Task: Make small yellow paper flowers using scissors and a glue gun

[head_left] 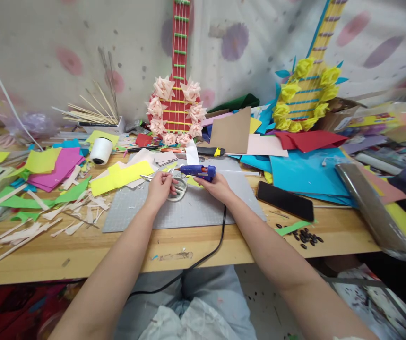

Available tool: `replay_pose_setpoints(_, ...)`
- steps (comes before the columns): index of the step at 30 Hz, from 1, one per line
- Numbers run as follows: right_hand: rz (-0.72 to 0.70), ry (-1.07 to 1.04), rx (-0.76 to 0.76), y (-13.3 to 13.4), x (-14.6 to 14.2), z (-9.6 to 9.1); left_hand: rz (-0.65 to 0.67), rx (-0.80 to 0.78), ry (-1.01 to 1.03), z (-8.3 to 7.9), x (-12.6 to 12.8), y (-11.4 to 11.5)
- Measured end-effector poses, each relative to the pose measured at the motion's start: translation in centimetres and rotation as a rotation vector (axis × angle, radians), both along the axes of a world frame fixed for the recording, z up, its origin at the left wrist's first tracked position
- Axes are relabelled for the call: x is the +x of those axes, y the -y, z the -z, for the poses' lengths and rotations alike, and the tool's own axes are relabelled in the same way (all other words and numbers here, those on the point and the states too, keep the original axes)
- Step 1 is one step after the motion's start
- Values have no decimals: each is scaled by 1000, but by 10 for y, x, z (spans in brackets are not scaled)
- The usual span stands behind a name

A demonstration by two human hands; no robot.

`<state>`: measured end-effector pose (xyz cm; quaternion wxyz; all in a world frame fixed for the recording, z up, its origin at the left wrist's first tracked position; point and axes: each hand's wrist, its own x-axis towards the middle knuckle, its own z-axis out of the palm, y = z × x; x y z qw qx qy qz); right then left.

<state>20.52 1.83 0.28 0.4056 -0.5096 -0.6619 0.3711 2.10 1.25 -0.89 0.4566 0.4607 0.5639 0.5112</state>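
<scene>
Right hand [220, 187] grips 1 glue gun [196, 172] near back edge of mat [203, 215]. Left hand [160, 190] pinched together, can't tell on what; your 1 scissors [184, 192] beside it. 2 guitars [174, 113], worktop's [92, 245] back edge.

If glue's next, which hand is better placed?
Right, probably: the right hand grips the blue glue gun, its nozzle pointing toward the left hand, whose fingers curl close by; whether they hold anything is unclear.
</scene>
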Motion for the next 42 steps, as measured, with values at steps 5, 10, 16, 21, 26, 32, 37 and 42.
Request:
replay_pose_setpoints(5,-4,47,15,0,-1,1,-10,-2,-14,-2,1,1)
replay_pose_setpoints(10,-52,73,37,1,0,0,-20,-7,-11,-4,2,1)
replay_pose_setpoints(16,-74,84,30,2,-2,-1,-26,-3,-14,-3,2,1)
replay_pose_setpoints(21,-69,104,42,2,-2,-1,-27,3,-5,-3,2,2)
replay_pose_setpoints(26,-72,113,22,2,-2,-1,-27,2,3,-3,2,2)
replay_pose_setpoints(32,-55,124,19,1,-2,0,-33,9,2,-1,2,1)
replay_pose_setpoints(37,-58,128,20,1,-2,0,-26,11,-1,0,1,1)
replay_pose_setpoints(42,-51,113,32,3,-2,-3,-26,12,-6,0,2,1)
